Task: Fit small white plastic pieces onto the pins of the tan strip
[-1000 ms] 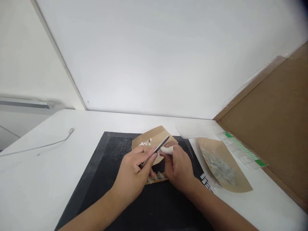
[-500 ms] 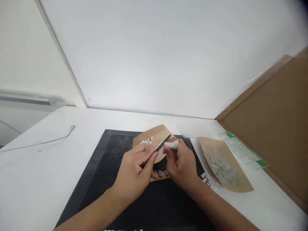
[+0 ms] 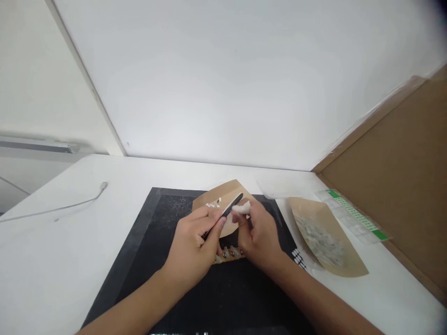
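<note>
My left hand (image 3: 195, 235) is closed round a nail file (image 3: 231, 207), a slim stick with a dark edge and a pale face, which slants up to the right. Close beside its upper end is my right hand (image 3: 260, 235), its thumb and index finger pinched together. A white cover (image 3: 242, 208) wraps that index finger. Whatever sits in the pinch is too small or hidden to make out. Under both hands lies a tan strip (image 3: 228, 257) bearing several clear pieces and shiny round bits, partly hidden by the fingers.
A brown paper tray (image 3: 221, 190) with small white pieces lies behind my hands on a black mat (image 3: 139, 260). Rightward are another paper tray (image 3: 349, 260) of translucent pieces, white tabs (image 3: 299, 258) and a clear green-edged sheet (image 3: 356, 215). A cable (image 3: 77, 204) crosses the left side.
The nail file and my right fingers shift slightly against each other, first a little rightward, then back left. My right fingertip looks blurred now. Both grips stay the same.
</note>
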Tool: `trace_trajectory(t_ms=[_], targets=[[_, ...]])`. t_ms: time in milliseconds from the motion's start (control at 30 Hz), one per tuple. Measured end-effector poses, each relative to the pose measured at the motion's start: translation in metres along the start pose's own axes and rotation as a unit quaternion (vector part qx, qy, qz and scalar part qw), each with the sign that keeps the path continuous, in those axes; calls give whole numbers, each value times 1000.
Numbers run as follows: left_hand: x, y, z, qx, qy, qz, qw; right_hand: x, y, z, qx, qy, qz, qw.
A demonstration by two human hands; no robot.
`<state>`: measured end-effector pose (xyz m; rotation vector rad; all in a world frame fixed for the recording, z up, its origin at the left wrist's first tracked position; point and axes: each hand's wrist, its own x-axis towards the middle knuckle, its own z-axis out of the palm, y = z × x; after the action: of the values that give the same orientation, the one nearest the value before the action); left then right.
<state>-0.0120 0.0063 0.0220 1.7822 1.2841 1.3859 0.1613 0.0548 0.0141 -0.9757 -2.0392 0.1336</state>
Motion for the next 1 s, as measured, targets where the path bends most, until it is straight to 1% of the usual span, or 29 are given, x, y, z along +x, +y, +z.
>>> trace_trajectory(t_ms=[67, 167, 267, 400, 533, 633, 767, 900, 1000], targets=[[0, 0, -1, 0, 0, -4, 1000, 1, -1, 0, 2, 8, 14, 1000], [1, 1, -1, 6, -3, -3, 1000, 3, -4, -1, 11, -10, 2, 1000], [2, 3, -2, 11, 0, -3, 1000, 3, -7, -2, -6, 4, 9, 1000], [2, 3, -2, 4, 2, -4, 1000, 3, -10, -1, 4, -21, -8, 1000], [3, 4, -2, 10, 8, 1, 1000, 4, -11, -2, 3, -4, 13, 1000], [2, 5, -2, 10, 1, 5, 1000, 6, -9, -4, 11, -13, 15, 1000], [0, 6, -3, 10, -5, 5, 1000, 7, -7, -7, -4, 16, 25, 1000], [2, 8, -4, 4, -2, 1, 1000, 6, -7, -5, 7, -19, 3, 1000], [3, 8, -4, 16, 5, 8, 1000, 7, -8, -5, -6, -11, 15, 1000]])
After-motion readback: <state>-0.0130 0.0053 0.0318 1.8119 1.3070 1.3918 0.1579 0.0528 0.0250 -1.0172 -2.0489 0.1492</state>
